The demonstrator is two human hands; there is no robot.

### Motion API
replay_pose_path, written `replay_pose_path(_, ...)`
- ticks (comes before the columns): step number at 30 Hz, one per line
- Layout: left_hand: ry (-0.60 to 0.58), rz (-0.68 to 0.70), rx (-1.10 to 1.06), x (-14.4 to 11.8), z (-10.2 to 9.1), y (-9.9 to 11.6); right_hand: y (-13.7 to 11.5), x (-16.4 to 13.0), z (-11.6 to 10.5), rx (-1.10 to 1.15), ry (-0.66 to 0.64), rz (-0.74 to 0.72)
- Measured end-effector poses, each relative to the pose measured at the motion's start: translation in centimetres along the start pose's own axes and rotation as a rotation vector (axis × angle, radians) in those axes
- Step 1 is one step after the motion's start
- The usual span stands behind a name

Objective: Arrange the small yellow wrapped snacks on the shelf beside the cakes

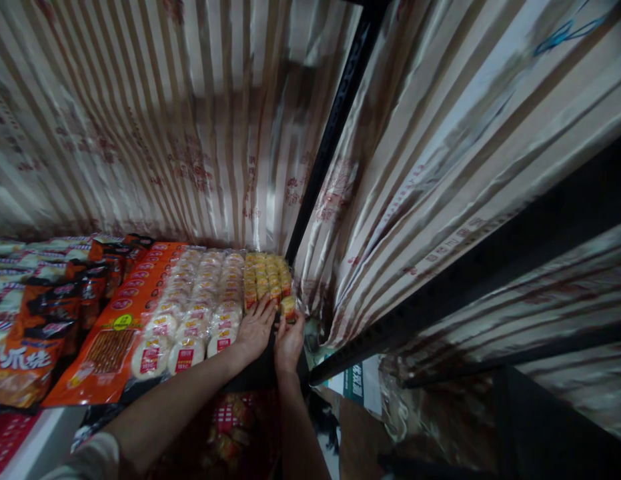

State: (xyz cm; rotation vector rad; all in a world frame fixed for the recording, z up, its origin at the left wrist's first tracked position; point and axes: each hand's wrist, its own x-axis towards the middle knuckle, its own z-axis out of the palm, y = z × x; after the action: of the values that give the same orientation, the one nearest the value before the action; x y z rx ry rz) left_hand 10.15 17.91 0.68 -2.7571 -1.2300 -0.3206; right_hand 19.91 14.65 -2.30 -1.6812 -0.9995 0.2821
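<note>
Both hands at the small yellow snack packets on the shelf

Right hand (289,341) pinches one yellow packet (289,307); left hand (254,328) lies flat, fingers spread. Packets seem light, slippery; hold by edges.

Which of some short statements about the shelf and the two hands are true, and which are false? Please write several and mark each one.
1. Both hands reach to the yellow snack packs. True.
2. The right hand holds a small yellow pack at the front of the row. True.
3. The left hand grips an orange bag. False: it lies flat, fingers spread, at the yellow packs; the orange bag lies further left.
4. The round white packs lie to the right of the yellow ones. False: they lie to the left.
</note>
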Motion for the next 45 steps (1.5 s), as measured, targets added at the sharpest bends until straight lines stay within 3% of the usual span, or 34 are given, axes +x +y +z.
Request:
replay_pose_path(5, 0.003, 0.014, 0.055, -0.2, 0.4, -0.3, 0.2, 1.1, 0.5, 0.005, -0.015, 0.033)
replay_pose_path(21, -0.03, 0.021, 0.041, -0.2, 0.9, -0.4, 0.8, 3.7, 1.8, -0.088, 0.058, -0.109)
replay_pose_path(31, 0.005, 0.024, 0.038, -0.3, 1.4, -0.3, 2.3, 3.4, 2.5, -0.061, 0.025, -0.169)
replay_pose_path(36, 0.017, 0.02, 0.038, -0.3, 1.1, -0.3, 3.0, 3.4, 2.7, -0.178, 0.045, -0.245)
replay_pose_path(45, -0.005, 0.002, 0.049, -0.2, 1.2, -0.2, 2.0, 3.1, 2.0, -0.274, 0.06, -0.317)
